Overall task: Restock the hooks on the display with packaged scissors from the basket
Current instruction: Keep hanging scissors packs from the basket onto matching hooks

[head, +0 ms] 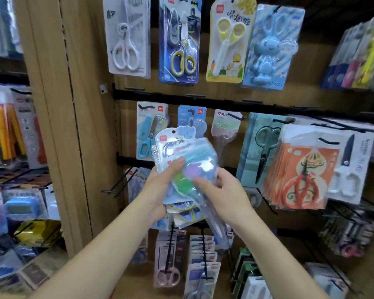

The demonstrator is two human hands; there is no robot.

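Note:
Both my hands hold a stack of packaged scissors (pixel 185 156) in front of the wooden display. My left hand (pixel 160 184) grips the stack from the left, thumb across its front. My right hand (pixel 220 190) holds the stack's lower right side, thumb on the green and purple handles showing through the clear front. Bare black hooks (pixel 115 188) stick out at the left of the display, just left of my left hand. The basket is out of view.
Hooks carry white scissors (pixel 127 37), blue DC scissors (pixel 180 39), yellow scissors (pixel 229 42) and blue rabbit scissors (pixel 268 48) above. Orange packs (pixel 300 178) and dark green scissors (pixel 263 152) hang on the right. A wooden post (pixel 58 117) divides off the left shelves.

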